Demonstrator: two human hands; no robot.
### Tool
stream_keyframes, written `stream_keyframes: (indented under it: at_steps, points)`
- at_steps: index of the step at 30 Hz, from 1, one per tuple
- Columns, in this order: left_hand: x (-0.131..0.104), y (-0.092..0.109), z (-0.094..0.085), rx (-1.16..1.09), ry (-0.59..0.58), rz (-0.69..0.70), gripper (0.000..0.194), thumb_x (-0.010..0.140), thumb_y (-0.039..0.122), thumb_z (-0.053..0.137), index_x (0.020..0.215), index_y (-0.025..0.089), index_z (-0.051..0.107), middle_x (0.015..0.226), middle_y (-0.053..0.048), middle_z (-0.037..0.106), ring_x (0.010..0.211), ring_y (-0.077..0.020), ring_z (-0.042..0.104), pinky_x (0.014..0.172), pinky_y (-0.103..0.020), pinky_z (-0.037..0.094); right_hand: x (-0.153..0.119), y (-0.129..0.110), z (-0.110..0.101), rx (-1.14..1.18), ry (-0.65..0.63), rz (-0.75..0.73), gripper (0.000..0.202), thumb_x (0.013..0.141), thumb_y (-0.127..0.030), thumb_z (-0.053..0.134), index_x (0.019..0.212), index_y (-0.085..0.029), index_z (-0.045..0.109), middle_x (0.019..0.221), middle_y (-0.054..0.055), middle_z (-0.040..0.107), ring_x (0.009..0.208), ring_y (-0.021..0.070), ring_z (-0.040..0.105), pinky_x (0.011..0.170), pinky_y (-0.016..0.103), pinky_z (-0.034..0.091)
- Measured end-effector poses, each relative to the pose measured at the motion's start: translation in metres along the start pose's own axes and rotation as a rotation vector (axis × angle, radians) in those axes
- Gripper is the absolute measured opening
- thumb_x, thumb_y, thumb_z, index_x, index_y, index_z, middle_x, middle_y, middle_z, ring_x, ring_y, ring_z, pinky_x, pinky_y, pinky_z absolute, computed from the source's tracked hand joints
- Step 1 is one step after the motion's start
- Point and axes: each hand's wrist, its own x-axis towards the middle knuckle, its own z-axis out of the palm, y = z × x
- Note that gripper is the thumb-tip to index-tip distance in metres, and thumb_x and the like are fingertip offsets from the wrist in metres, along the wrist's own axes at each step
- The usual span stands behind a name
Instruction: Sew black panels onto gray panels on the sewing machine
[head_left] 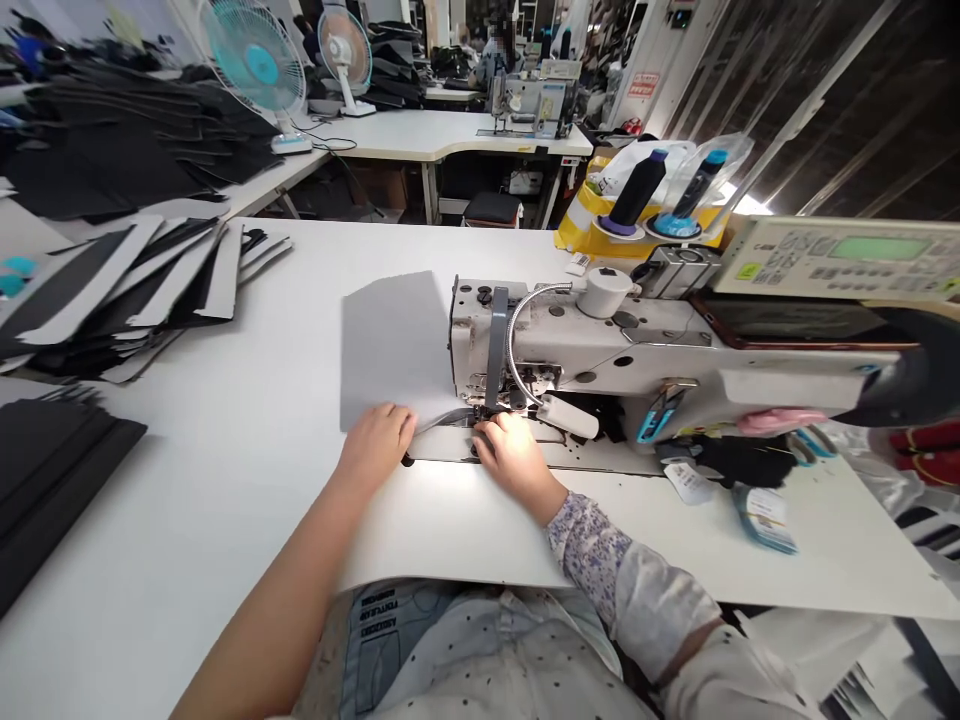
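A flat grey fabric panel (394, 345) lies on the white table, its right side reaching the head of a sewing machine (600, 340). My left hand (379, 440) rests on the panel's lower edge, fingers together, beside a narrow dark strip (442, 418) that runs toward the needle area. Close to the presser foot, my right hand (514, 455) has its fingers bent over the machine bed; what is under the fingertips is hidden. The needle itself is too small to make out.
Stacks of dark pieces with pale edges (165, 270) and a dark pile (60, 470) lie at the left. Thread cones (637, 190) stand behind the machine. Blue snips (656, 415) and a bundle of labels (765, 515) are at the right.
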Motion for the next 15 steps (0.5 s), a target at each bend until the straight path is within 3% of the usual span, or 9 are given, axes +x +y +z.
stream_keyframes:
  at_steps: [3,6,8,11,15]
  points:
    - [-0.039,0.028,-0.007,-0.091,-0.180,0.062,0.033,0.098,0.034,0.033,0.092,0.021,0.063,0.084,-0.004,0.063,0.069,-0.0171,0.060,0.062,-0.028,0.043,-0.001,-0.003,-0.003,-0.001,0.021,-0.009,0.022,0.093,-0.035,0.052,0.089,-0.017,0.065,0.085,0.006,0.061,0.087,0.0202,0.054,0.080,0.032,0.040]
    - [-0.057,0.059,-0.004,-0.136,-0.218,0.196,0.027,0.098,0.031,0.035,0.096,0.023,0.061,0.085,-0.003,0.063,0.073,-0.0175,0.060,0.063,-0.029,0.043,-0.002,-0.007,-0.004,-0.044,-0.005,0.010,0.029,0.088,-0.042,0.060,0.071,-0.018,0.060,0.072,0.004,0.058,0.076,0.0189,0.053,0.074,0.031,0.038]
    - [-0.050,0.072,0.003,-0.105,-0.127,0.244,0.024,0.096,0.027,0.037,0.098,0.021,0.061,0.088,-0.005,0.063,0.081,-0.0197,0.060,0.070,-0.031,0.046,-0.002,-0.009,-0.003,-0.078,-0.029,0.018,0.029,0.086,-0.037,0.063,0.064,-0.018,0.057,0.066,0.002,0.056,0.069,0.0172,0.052,0.068,0.030,0.035]
    - [-0.023,0.078,0.015,-0.060,0.043,0.224,0.028,0.093,0.020,0.042,0.117,0.021,0.056,0.108,-0.009,0.062,0.096,-0.0228,0.057,0.084,-0.036,0.046,-0.004,-0.007,0.001,-0.117,-0.023,-0.012,0.026,0.086,-0.028,0.059,0.062,-0.018,0.056,0.065,0.002,0.056,0.066,0.0160,0.050,0.065,0.029,0.033]
    - [-0.001,0.075,0.027,-0.099,0.077,0.237,0.035,0.090,0.017,0.046,0.123,0.023,0.056,0.119,-0.008,0.060,0.104,-0.0231,0.054,0.091,-0.037,0.044,-0.005,-0.005,0.006,-0.133,0.020,-0.046,0.023,0.086,-0.025,0.056,0.065,-0.018,0.058,0.066,0.003,0.058,0.067,0.0166,0.051,0.067,0.030,0.034]
